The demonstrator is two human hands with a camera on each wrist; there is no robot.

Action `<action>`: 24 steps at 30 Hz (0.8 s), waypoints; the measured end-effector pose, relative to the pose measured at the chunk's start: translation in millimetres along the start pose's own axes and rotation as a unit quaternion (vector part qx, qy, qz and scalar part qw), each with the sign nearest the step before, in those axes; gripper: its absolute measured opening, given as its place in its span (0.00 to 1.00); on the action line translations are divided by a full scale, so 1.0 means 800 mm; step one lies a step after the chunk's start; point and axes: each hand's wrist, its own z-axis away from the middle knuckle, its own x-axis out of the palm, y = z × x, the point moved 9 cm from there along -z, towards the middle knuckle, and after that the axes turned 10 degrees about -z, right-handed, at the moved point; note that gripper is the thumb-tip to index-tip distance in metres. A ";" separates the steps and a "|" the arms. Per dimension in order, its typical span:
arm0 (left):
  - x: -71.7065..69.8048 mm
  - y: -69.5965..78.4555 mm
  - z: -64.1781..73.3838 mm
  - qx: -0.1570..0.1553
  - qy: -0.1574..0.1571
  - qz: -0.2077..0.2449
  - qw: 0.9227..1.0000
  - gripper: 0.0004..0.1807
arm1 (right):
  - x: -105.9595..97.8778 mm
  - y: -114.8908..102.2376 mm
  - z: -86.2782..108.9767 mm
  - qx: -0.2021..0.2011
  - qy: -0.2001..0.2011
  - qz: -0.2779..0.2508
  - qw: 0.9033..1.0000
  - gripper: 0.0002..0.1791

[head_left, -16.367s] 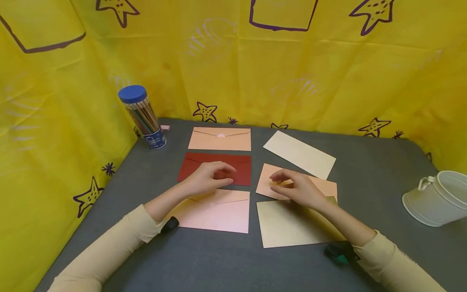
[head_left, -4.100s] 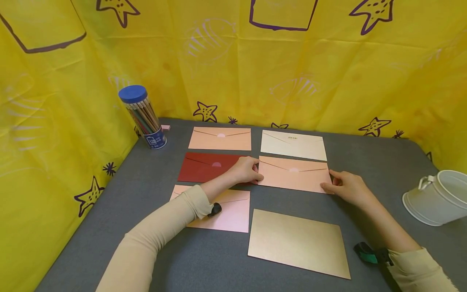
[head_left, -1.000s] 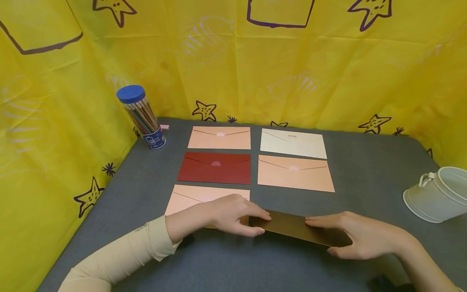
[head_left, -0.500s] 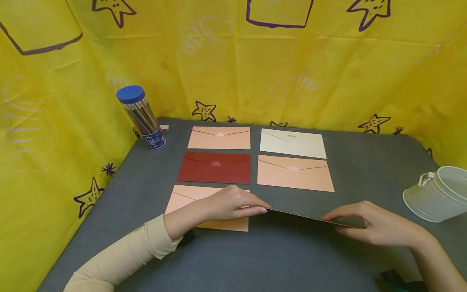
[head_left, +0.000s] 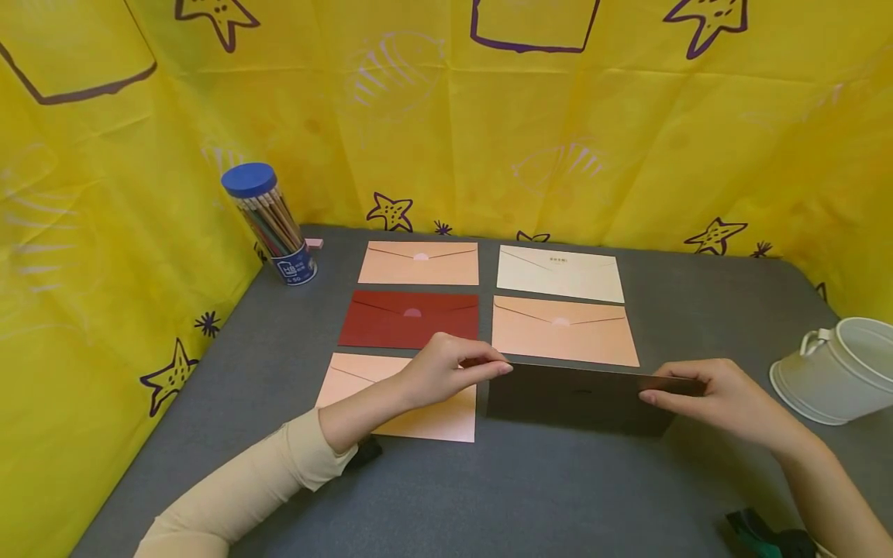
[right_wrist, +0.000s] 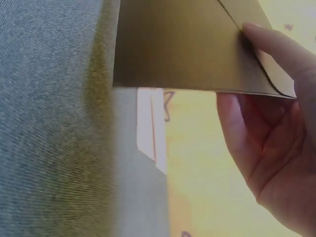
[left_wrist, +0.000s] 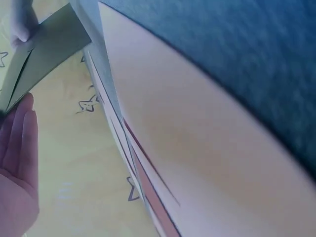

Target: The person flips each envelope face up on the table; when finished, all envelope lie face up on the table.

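Observation:
A gold envelope (head_left: 579, 403) stands nearly upright over the table, its shaded flap side towards me. At its upper left corner, my left hand (head_left: 443, 370) pinches the edge between thumb and fingers. My right hand (head_left: 729, 399) pinches the upper right end; in the right wrist view the thumb lies on the flap side and the fingers are behind. Beyond it lie a peach envelope (head_left: 558, 341) and a cream envelope (head_left: 558, 277), flaps up. To the left lie a pink envelope (head_left: 432, 418), partly under my left forearm, a red envelope (head_left: 391, 329) and another peach envelope (head_left: 418, 271).
A blue-lidded tub of pencils (head_left: 272, 225) stands at the back left, with a small pink block (head_left: 314, 243) behind it. On the right is a white metal bucket (head_left: 837, 372). Yellow patterned cloth (head_left: 446, 139) encloses the grey table (head_left: 446, 504).
Earlier, the cream and right-hand peach envelopes were turned flap side up and straightened into a column. Since then, both hands have gripped the flat gold envelope, lifted it and tipped it upright.

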 end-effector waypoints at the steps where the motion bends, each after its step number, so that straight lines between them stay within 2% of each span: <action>1: 0.000 -0.006 0.000 -0.025 0.001 0.018 1.000 0.04 | 0.000 0.004 -0.001 0.010 0.000 -0.009 1.000 0.07; 3: 0.002 -0.016 0.000 -0.077 0.001 0.051 0.996 0.04 | 0.001 0.011 -0.003 0.030 0.000 -0.020 0.999 0.05; 6: 0.008 -0.033 0.002 -0.149 -0.007 0.098 0.984 0.05 | 0.003 0.021 -0.006 0.055 -0.004 -0.029 0.998 0.04; 9: 0.015 -0.045 0.005 -0.200 -0.019 0.129 0.971 0.06 | 0.003 0.031 -0.007 0.081 -0.001 -0.019 0.997 0.06; 13: 0.021 -0.055 0.007 -0.233 -0.033 0.140 0.962 0.07 | 0.002 0.040 -0.009 0.104 0.008 0.012 0.994 0.08; 18: 0.029 -0.065 0.012 -0.256 -0.058 0.139 0.955 0.12 | 0.001 0.046 -0.012 0.115 0.019 0.065 0.991 0.11; 21: 0.034 -0.071 0.015 -0.266 -0.072 0.117 0.954 0.14 | 0.000 0.049 -0.016 0.120 0.033 0.093 0.988 0.13; 24: 0.038 -0.076 0.016 -0.271 -0.089 0.075 0.956 0.16 | 0.003 0.052 -0.018 0.123 0.036 0.104 0.986 0.14</action>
